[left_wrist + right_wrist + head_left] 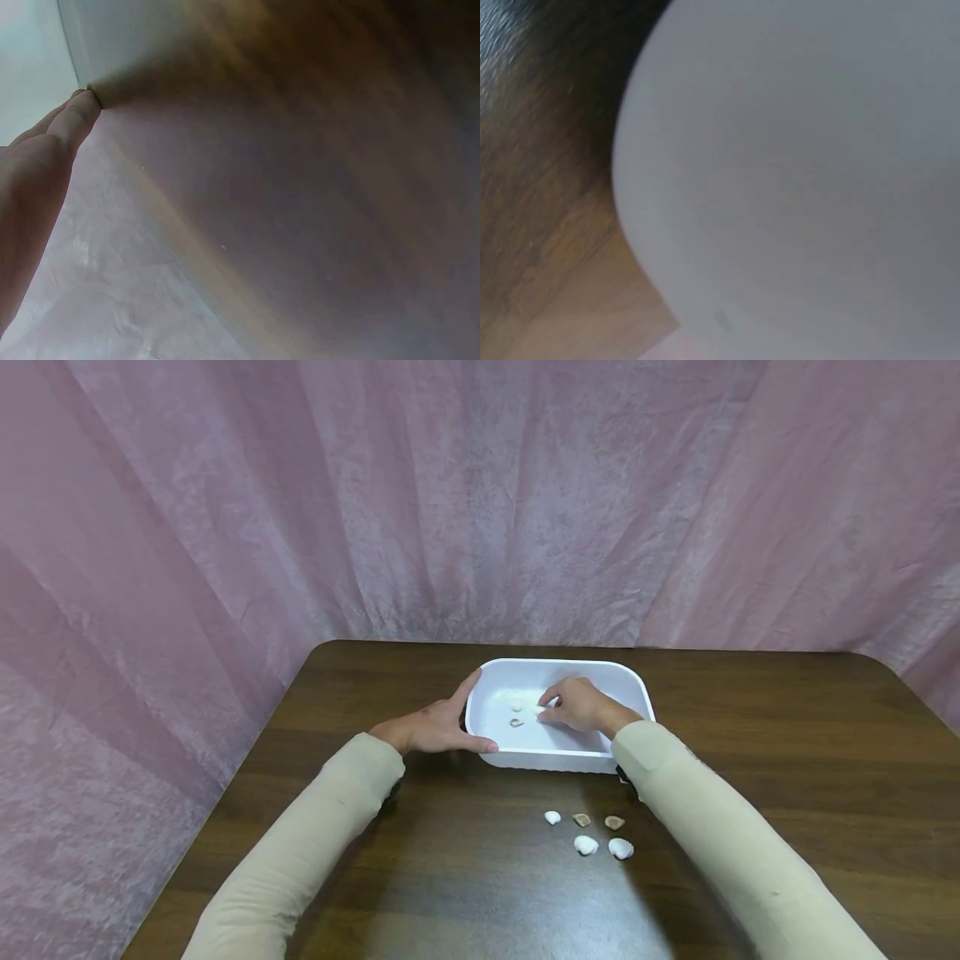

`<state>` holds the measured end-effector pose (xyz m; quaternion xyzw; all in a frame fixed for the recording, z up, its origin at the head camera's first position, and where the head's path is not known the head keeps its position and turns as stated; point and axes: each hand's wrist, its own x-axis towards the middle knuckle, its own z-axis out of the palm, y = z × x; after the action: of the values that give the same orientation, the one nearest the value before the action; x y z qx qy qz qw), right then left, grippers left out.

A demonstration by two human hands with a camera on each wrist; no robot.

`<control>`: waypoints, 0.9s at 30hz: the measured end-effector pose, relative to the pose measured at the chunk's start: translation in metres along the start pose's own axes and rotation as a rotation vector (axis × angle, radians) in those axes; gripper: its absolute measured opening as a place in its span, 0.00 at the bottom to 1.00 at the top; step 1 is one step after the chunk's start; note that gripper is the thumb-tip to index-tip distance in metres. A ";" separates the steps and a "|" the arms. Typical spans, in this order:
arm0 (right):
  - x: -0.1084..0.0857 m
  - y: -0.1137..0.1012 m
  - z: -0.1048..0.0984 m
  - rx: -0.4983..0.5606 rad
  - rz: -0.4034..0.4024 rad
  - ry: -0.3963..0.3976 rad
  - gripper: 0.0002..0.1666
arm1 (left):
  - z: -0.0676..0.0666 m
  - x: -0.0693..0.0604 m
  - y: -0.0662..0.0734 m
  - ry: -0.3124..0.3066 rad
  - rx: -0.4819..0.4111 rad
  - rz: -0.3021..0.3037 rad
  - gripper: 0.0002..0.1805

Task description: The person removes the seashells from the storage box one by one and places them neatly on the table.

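A white rectangular tub (561,762) with rounded corners stands on the table. My left hand (435,727) rests against its left end, thumb on the near rim and straight fingers along the side; those fingers also touch the tub wall in the left wrist view. Inside the tub, my right hand (579,705) pinches a small white seashell (538,710) between thumb and fingertips, low over the bottom. Left of it on the tub floor lie another white seashell (517,707) and a brownish seashell (516,722). The right wrist view shows the tub's pale wall (780,180), not the hand.
On the brown wooden table (450,877), in front of the tub, lie several more seashells, among them a ribbed white seashell (586,845) and a brownish seashell (615,822). A pink curtain (480,510) hangs behind the table and along its left side.
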<state>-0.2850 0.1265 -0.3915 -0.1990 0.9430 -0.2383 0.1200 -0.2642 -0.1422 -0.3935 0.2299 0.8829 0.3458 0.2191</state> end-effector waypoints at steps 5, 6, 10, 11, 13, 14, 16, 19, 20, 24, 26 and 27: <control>-0.002 -0.001 -0.001 -0.033 -0.047 0.026 0.12 | 0.000 0.001 0.001 -0.001 -0.004 0.000 0.69; -0.002 -0.001 -0.001 -0.038 -0.054 0.026 0.11 | 0.000 0.001 0.001 -0.002 -0.006 -0.002 0.69; -0.004 -0.002 -0.002 -0.030 -0.038 0.015 0.09 | 0.000 0.001 0.002 -0.001 -0.011 -0.005 0.69; -0.004 -0.002 -0.003 -0.020 -0.029 0.012 0.09 | 0.001 0.001 0.002 0.000 -0.010 -0.005 0.69; -0.005 -0.002 -0.003 0.001 -0.015 0.010 0.09 | 0.001 0.001 0.002 0.003 -0.007 -0.002 0.69; -0.005 -0.002 -0.003 0.009 -0.015 0.011 0.09 | 0.001 0.001 0.002 0.005 -0.004 0.001 0.69; -0.006 -0.002 -0.003 0.030 -0.017 0.011 0.09 | 0.001 0.001 0.002 0.005 -0.007 0.004 0.70; -0.009 -0.003 -0.005 0.054 -0.018 0.014 0.10 | 0.001 0.001 0.001 0.005 -0.011 0.005 0.70; -0.010 -0.003 -0.006 0.058 -0.018 0.015 0.10 | 0.001 0.000 0.001 0.006 -0.013 0.005 0.70; -0.016 -0.006 -0.011 0.071 -0.030 0.033 0.10 | 0.001 0.000 0.000 0.011 -0.010 0.002 0.70; -0.020 -0.008 -0.013 0.080 -0.042 0.046 0.10 | 0.000 0.000 0.000 0.013 -0.010 0.001 0.70; -0.022 -0.010 -0.015 0.085 -0.058 0.054 0.10 | 0.000 0.000 0.000 0.014 -0.008 0.001 0.70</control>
<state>-0.2671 0.1341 -0.3714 -0.2142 0.9287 -0.2870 0.0960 -0.2638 -0.1423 -0.3934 0.2270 0.8829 0.3511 0.2136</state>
